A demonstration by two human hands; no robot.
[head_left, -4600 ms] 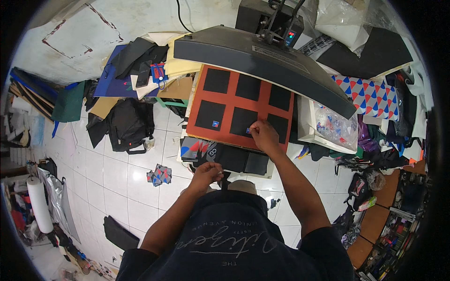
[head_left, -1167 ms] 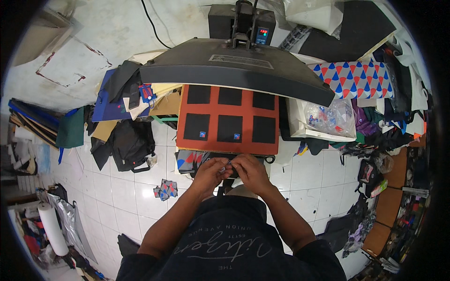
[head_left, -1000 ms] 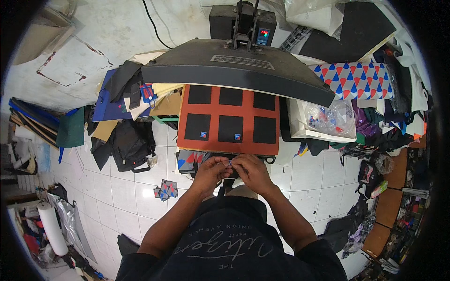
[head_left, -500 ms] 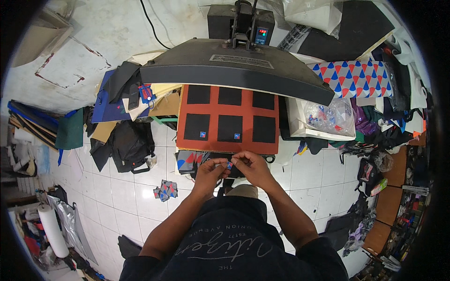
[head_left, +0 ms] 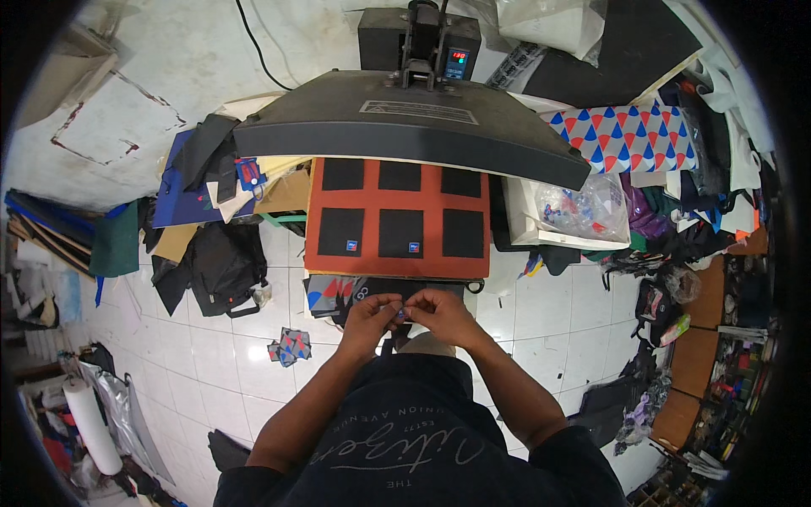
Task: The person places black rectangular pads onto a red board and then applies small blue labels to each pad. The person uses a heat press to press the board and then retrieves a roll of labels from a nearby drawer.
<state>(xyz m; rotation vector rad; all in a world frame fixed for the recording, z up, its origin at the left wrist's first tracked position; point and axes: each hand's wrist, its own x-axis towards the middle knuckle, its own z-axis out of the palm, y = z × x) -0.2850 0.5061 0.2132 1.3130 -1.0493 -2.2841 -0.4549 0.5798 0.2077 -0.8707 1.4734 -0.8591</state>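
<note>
My left hand [head_left: 370,324] and my right hand [head_left: 443,316] meet in front of my waist, both with fingertips pinched on one small blue heat-transfer label [head_left: 401,313]. My fingers cover most of it. Just beyond them is the orange-red lower bed [head_left: 372,245] of a heat press, with black fabric pieces [head_left: 463,233] laid on it in two rows. In the near row, the left and middle pieces each carry a small blue label [head_left: 413,248] near the lower edge; the right piece shows none. The press's dark upper plate [head_left: 405,135] stands raised over the far row.
A white box [head_left: 528,221] holding a plastic bag of small printed pieces stands right of the press. Left of it are a black backpack [head_left: 221,266] and stacked fabric. Patterned grey pieces [head_left: 293,346] lie on the tiled floor. The press's control box [head_left: 460,55] is at the back.
My hands have drawn slightly toward my body and closer together, so the small label is more covered by my fingers. The whole view has shifted a little.
</note>
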